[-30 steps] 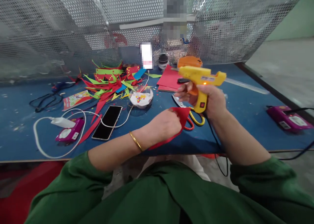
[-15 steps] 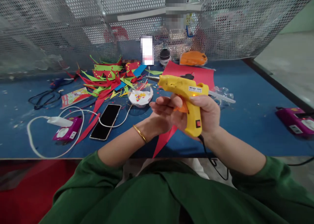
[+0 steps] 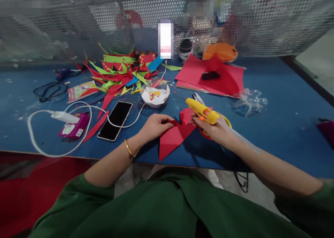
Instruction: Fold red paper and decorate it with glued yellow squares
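My left hand (image 3: 156, 126) has its thumb and fingers closed on the left edge of a folded red paper piece (image 3: 172, 139), which lies near the front of the table. In my right hand (image 3: 217, 130) is a yellow glue gun (image 3: 200, 109), its nozzle pointing away to the upper left. The fingertips of that hand reach the paper's right part. Partly hidden beneath the glue gun are scissors (image 3: 198, 98), blades pointing away. A clear glue stick (image 3: 245, 140) sticks out from the gun's rear, along my right forearm.
A small bowl (image 3: 167, 100) with paper bits stands beyond my left hand. At left are a phone (image 3: 114, 121), a purple power socket (image 3: 74, 126) with a white cable, and colored paper scraps (image 3: 112, 81). Red sheets (image 3: 188, 74) and clear plastic (image 3: 250, 102) lie at right.
My right hand has lowered the glue gun toward the table and turned it. My left hand has moved from beside the gun down onto the red paper. The scissors have come into view.
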`<control>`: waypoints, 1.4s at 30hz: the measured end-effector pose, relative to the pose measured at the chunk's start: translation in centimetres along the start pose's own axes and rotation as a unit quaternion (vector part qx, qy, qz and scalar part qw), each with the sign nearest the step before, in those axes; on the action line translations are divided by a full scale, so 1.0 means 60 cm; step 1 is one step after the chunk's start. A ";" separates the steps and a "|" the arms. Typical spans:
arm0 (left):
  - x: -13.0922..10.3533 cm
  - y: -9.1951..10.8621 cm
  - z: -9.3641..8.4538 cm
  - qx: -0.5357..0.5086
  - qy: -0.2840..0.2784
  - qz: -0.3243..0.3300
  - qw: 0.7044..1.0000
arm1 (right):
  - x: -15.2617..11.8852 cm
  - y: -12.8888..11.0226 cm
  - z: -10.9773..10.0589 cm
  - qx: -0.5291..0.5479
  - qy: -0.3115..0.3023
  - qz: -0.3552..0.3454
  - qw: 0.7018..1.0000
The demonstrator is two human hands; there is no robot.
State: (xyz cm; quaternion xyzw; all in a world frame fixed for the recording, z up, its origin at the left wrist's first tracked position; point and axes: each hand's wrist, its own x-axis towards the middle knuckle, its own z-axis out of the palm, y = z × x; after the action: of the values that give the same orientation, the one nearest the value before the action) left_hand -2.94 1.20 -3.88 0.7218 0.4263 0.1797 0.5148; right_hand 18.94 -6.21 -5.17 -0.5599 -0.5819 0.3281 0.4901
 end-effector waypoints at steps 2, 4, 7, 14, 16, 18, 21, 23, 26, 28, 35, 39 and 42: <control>0.000 -0.009 0.001 -0.109 0.021 -0.044 0.993 | -0.007 -0.003 -0.005 -0.044 -0.008 -0.018 0.999; 0.002 -0.011 0.001 -0.187 0.036 -0.078 0.979 | -0.012 -0.013 -0.011 -0.107 -0.024 -0.063 0.992; 0.005 -0.007 0.000 -0.225 0.043 -0.105 0.968 | -0.014 -0.027 -0.017 -0.178 -0.062 -0.124 0.974; 0.004 -0.002 -0.004 -0.224 0.040 -0.129 0.965 | -0.012 -0.020 -0.013 -0.216 -0.120 -0.183 0.952; 0.004 -0.001 -0.005 -0.243 0.033 -0.133 0.960 | -0.011 -0.017 -0.011 -0.232 -0.123 -0.205 0.943; 0.005 0.001 -0.006 -0.244 0.029 -0.134 0.960 | -0.011 -0.016 -0.010 -0.245 -0.128 -0.225 0.934; 0.005 0.004 -0.006 -0.214 0.026 -0.135 0.967 | -0.014 -0.016 -0.009 -0.262 -0.137 -0.258 0.920; 0.005 0.005 -0.005 -0.187 0.023 -0.135 0.973 | -0.017 -0.015 -0.009 -0.275 -0.138 -0.269 0.913; 0.005 0.006 -0.005 -0.167 0.019 -0.131 0.977 | -0.021 -0.013 -0.010 -0.294 -0.148 -0.248 0.911; 0.005 0.006 -0.004 -0.172 0.016 -0.129 0.977 | -0.024 -0.011 -0.010 -0.302 -0.150 -0.234 0.912; 0.005 0.007 -0.003 -0.177 0.009 -0.130 0.976 | -0.024 -0.011 -0.007 -0.292 -0.141 -0.230 0.918; 0.004 0.008 -0.002 -0.188 0.012 -0.134 0.973 | -0.024 -0.012 -0.008 -0.289 -0.141 -0.230 0.919; 0.004 0.008 -0.001 -0.192 0.010 -0.131 0.972 | -0.024 -0.014 -0.007 -0.295 -0.139 -0.233 0.916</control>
State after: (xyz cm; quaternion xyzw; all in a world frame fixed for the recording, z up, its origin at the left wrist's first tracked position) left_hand -2.66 1.38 -3.46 0.5452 0.4800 0.1968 0.6585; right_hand 18.91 -7.81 -4.52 -0.4763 -0.8286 0.0923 0.2795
